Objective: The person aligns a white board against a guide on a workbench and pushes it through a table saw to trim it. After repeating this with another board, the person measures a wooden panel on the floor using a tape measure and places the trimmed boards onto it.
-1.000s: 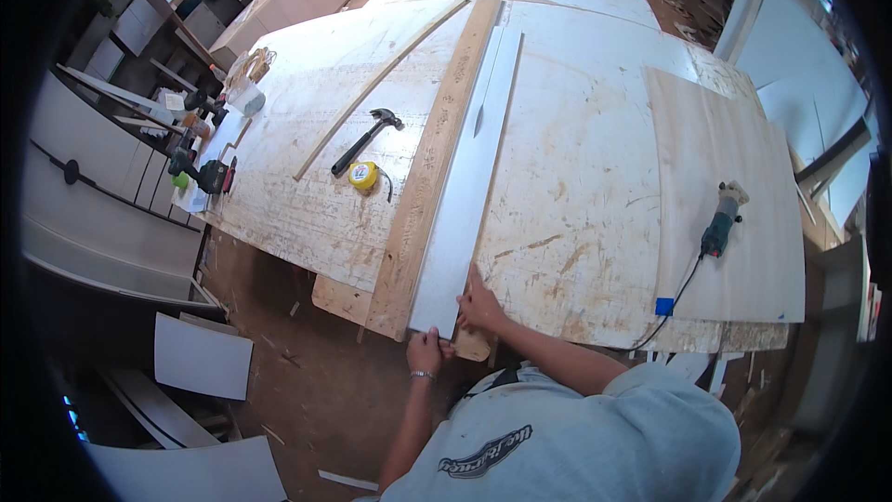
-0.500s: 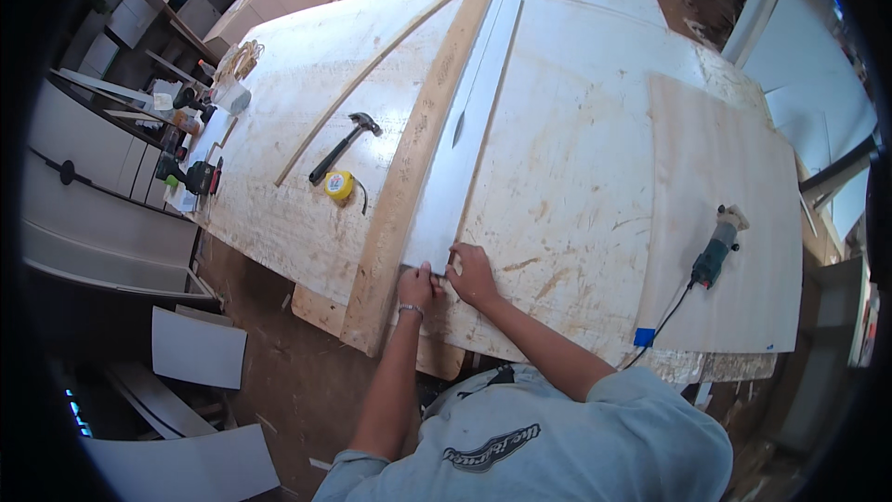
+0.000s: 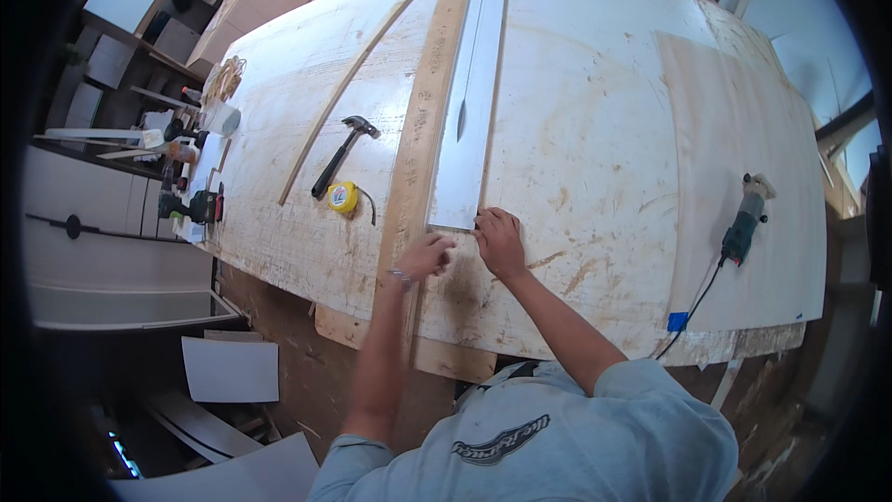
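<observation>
Table [image 3: 585, 149], pale and scuffed, fills most of the view; on its right side lies a plywood sheet [image 3: 753, 121]; a long wooden plank [image 3: 424, 112] runs near to far, left of centre; close along the plank's right side lies a narrow white panel [image 3: 479, 93], flat, its long axis roughly parallel to the plank, running away from the person, far end leaning slightly right; a thin wooden strip [image 3: 350, 91] lies aslant further left; a green-and-grey handheld power tool [image 3: 743, 223] rests on the plywood sheet; a claw hammer [image 3: 344, 156] lies left of the plank, head away from the person; right hand [image 3: 500, 240], fingers bent together, touches the panel's near right corner; whether it grips or only presses, cannot tell; left hand [image 3: 427, 257], blurred, is partly open with fingers loosely curled, nothing seen in it, just short of the panel's near end; the panel thus lies directly beyond both hands; a yellow tape measure [image 3: 342, 197] lies just beside the hammer's handle; a bracelet [image 3: 400, 277] circles the left wrist.
</observation>
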